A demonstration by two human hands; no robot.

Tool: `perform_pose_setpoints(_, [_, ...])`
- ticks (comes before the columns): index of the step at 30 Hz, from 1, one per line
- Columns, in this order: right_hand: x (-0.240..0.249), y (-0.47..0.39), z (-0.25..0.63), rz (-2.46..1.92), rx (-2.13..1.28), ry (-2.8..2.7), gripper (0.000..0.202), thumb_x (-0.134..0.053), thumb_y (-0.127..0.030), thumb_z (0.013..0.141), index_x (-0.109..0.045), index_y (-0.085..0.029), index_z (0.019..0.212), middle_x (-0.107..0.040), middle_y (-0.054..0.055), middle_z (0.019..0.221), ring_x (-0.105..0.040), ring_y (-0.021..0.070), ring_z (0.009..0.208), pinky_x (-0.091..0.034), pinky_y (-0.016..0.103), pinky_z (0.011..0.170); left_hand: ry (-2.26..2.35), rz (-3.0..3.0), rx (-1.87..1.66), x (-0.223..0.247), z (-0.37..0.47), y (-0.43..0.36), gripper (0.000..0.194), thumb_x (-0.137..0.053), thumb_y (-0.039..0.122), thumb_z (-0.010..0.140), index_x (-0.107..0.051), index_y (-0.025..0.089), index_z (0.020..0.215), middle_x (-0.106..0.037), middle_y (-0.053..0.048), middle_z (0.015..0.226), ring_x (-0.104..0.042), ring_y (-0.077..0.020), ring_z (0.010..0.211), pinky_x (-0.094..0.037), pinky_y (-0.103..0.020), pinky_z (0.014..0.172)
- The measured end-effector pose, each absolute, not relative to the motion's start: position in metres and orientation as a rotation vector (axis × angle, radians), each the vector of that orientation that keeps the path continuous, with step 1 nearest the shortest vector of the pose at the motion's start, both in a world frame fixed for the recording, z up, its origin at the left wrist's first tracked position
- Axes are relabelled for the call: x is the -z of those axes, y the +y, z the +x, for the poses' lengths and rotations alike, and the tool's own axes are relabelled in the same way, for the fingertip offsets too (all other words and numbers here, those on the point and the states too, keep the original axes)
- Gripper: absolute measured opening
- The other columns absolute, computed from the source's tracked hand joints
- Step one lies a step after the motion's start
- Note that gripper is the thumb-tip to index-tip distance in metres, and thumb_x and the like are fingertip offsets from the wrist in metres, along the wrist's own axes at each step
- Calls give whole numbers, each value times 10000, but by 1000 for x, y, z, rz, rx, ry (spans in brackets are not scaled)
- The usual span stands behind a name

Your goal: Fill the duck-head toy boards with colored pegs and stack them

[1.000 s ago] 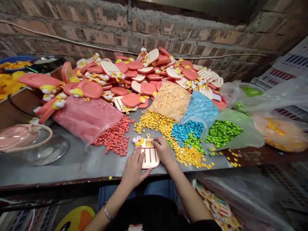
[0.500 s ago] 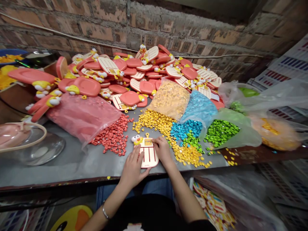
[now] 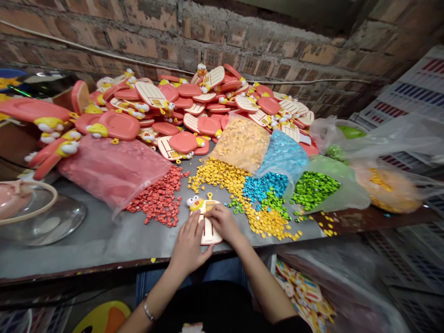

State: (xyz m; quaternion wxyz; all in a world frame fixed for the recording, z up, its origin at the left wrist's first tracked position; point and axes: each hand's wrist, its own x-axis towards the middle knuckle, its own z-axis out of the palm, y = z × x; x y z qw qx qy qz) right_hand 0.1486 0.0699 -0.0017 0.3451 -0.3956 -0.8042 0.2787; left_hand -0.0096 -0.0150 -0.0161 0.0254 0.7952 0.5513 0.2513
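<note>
A cream toy board (image 3: 210, 239) with red slots, a yellow duck-like head with bulging eyes and a small yellow loop lies flat near the table's front edge. My left hand (image 3: 188, 238) grips its left side, fingers on the face and thumb by the lower edge. Over the upper part of the slots, my right hand (image 3: 225, 224) has its fingertips pinched together; whatever is between them is hidden. Loose red pieces (image 3: 161, 196) lie left of the board. Yellow pieces (image 3: 267, 223), blue pieces (image 3: 265, 186) and green pieces (image 3: 275, 203) spread behind and to its right.
Many similar boards (image 3: 118, 125) are heaped against the brick wall (image 3: 243, 34). Open bags stand before them: a pink bag (image 3: 111, 166), a yellow bag (image 3: 243, 138), a blue bag (image 3: 284, 150) and a green bag (image 3: 342, 180). A clear bowl (image 3: 65, 222) sits at left.
My right hand has moved left across the board, from its right edge to over the slots. The left hand stays on the board. The view has shifted slightly.
</note>
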Motion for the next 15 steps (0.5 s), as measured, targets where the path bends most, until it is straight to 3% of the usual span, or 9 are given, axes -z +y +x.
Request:
perform_pose_setpoints(8, [-23,70,172,-841,-1057,-2095,115,-586,-214,871,-698,-217,844,-684,27,854,-632,169,844,-488,307,819,1693,2415,-871,17,-11,-13,785,-601,392,819,-209,132,1448,-374,-199,1478,-346,-343,1374,-375,-490,1047])
perform_pose_setpoints(12, [-18,90,210,-1226,-686,-1731,155,-544,-202,883,-698,-201,878,-668,70,905,-619,202,887,-489,338,804,1688,2437,-814,14,-12,-13,672,-596,368,823,-322,140,1392,-351,-200,1494,-337,-352,1376,-372,-500,1049])
perform_pose_setpoints(15, [-7,106,229,-1425,-501,-1867,177,-539,-141,857,-709,-188,872,-630,85,914,-592,210,885,-477,348,810,1675,2457,-774,13,-13,-12,502,-594,376,832,-462,162,1267,-333,-196,1505,-345,-367,1367,-383,-511,1033])
